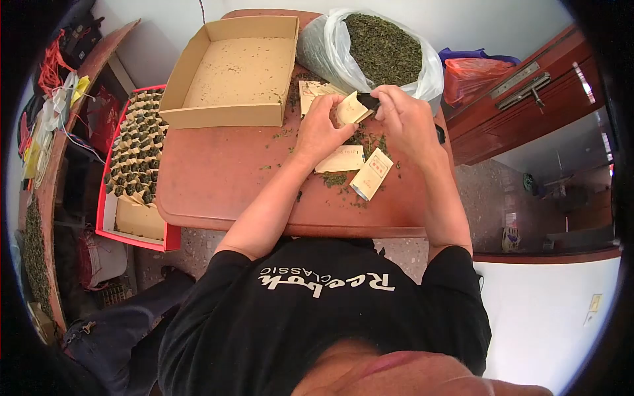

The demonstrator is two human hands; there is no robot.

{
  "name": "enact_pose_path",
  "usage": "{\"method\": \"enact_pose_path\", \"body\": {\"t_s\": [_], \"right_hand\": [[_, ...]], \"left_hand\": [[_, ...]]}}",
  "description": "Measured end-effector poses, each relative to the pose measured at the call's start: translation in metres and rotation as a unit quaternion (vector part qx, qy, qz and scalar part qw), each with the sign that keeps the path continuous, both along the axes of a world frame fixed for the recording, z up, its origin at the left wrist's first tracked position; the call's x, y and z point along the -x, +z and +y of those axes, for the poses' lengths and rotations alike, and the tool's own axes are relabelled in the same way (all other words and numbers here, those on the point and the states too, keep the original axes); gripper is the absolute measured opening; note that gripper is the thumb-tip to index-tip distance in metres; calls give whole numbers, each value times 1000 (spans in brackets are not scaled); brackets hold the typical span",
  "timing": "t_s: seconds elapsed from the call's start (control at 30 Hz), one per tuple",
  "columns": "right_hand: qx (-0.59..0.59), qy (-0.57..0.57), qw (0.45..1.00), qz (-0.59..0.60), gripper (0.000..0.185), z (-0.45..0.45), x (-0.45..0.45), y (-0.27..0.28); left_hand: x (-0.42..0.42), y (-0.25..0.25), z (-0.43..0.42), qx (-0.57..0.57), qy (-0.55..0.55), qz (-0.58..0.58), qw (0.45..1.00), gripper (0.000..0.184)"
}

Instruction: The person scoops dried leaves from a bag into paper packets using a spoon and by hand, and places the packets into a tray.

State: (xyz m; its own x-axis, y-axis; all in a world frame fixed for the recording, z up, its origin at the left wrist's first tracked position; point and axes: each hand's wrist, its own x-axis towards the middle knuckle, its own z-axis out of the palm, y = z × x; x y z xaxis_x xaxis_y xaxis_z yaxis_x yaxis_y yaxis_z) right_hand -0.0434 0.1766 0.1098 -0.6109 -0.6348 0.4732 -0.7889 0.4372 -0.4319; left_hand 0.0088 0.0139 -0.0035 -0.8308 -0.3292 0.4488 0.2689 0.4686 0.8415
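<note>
I seem to be in a home room doubling as a small packing workshop: a brown door (pixel 472 135), white wall (pixel 155 49) and cluttered shelf (pixel 54 152) surround my table (pixel 221 171), which bears a big bag (pixel 320 43) of dried leaves (pixel 385 49), near the packet (pixel 350 111) I hold.

A reddish-brown table (pixel 218 175) with a rounded near-left corner stands before a pale, plain wall (pixel 145 46) beyond its far edge. Past the left edge runs a wooden shelf unit (pixel 48 214); past the right edge is a red-brown door (pixel 479 132) — its metal handle (pixel 524 91) showing, light glinting nearby. Speckled floor (pixel 198 247) appears below the near edge, and a white surface (pixel 545 317) fills the area off the near-right corner.
</note>
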Motion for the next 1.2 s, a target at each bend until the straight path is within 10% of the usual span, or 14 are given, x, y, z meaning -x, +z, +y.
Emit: {"method": "enact_pose_path", "body": {"t_s": [0.3,0.47,0.67,1.2], "right_hand": [[157,-117,976,-98,28,26,71,8],[-73,-266,942,192,25,11,130,-13],[-177,-230,938,187,17,12,183,-54],[22,-237,950,205,31,-43,240,-18]], "left_hand": [[-2,3,1,-17,-2,-8,1000,50],[-2,3,0,-26,-15,-6,1000,49],[-2,4,1,-29,-16,5,999,48],[-2,4,0,-35,-25,-10,999,51]]}}
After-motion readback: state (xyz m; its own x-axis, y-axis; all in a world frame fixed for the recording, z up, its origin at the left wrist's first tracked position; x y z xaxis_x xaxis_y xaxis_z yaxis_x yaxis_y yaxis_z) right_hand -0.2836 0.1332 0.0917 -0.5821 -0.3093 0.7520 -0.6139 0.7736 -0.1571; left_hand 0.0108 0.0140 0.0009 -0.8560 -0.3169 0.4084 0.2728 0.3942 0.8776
